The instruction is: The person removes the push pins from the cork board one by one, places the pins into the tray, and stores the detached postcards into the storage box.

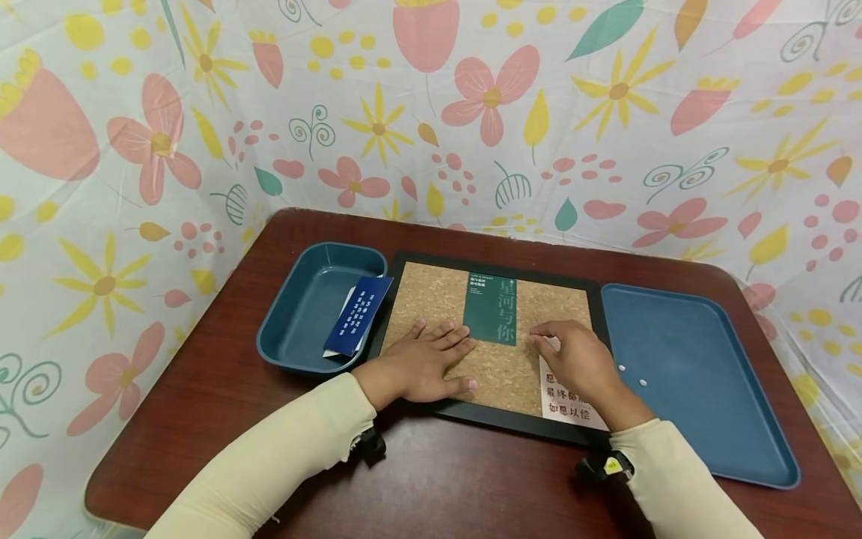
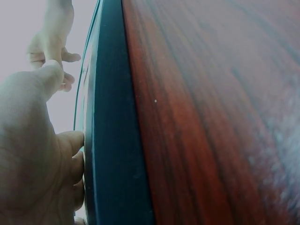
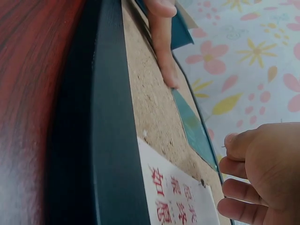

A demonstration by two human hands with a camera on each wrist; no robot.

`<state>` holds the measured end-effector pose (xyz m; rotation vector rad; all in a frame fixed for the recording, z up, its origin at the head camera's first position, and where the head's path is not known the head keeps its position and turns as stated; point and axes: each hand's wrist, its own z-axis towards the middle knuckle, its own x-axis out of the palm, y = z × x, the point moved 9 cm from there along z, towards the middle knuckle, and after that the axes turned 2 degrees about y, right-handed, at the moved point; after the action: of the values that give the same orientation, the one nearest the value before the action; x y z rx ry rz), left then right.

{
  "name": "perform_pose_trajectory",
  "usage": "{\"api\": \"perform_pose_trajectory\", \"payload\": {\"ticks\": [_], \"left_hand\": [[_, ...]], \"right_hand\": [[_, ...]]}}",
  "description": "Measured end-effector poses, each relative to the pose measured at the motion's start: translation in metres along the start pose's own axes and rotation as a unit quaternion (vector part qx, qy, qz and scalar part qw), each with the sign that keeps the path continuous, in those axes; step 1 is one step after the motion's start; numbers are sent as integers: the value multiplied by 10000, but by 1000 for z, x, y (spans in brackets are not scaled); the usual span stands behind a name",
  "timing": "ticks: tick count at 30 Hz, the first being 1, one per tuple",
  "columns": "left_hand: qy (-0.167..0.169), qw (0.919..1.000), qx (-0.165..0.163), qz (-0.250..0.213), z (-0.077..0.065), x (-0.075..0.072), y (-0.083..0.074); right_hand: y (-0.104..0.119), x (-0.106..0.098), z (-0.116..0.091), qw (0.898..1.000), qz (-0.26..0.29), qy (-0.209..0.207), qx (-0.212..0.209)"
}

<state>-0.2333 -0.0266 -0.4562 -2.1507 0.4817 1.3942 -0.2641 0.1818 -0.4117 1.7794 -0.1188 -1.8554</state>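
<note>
My left hand (image 1: 426,364) lies flat on a black-framed corkboard (image 1: 431,292), fingers spread, its fingertips beside the lower left edge of a green card (image 1: 488,311). White characters run down that card. Over the board's right part, my right hand (image 1: 581,365) brings thumb and forefinger together. A thin dark point shows at its fingertips (image 3: 230,140) in the right wrist view, apparently the needle of a pushpin whose head is hidden. Below that hand a pale card (image 1: 564,410) with red characters lies at the board's lower right, partly covered by the hand.
Left of the board stands a blue bin (image 1: 286,318) with a dark blue card (image 1: 360,314) and paler cards leaning on its edge. A flat blue tray (image 1: 694,359) on the right holds small white pieces (image 1: 643,382), seemingly pushpins. A floral cloth (image 1: 431,135) hangs behind the table.
</note>
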Motion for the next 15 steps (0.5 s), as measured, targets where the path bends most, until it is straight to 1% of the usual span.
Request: {"api": "perform_pose_trajectory", "payload": {"ticks": [5, 15], "left_hand": [[-53, 10000, 22, -18, -1, -2, -1], [-33, 10000, 3, 4, 0, 1, 0]], "right_hand": [[-6, -2, -4, 9999, 0, 21, 138], [-14, -7, -9, 9999, -11, 9, 133]]}}
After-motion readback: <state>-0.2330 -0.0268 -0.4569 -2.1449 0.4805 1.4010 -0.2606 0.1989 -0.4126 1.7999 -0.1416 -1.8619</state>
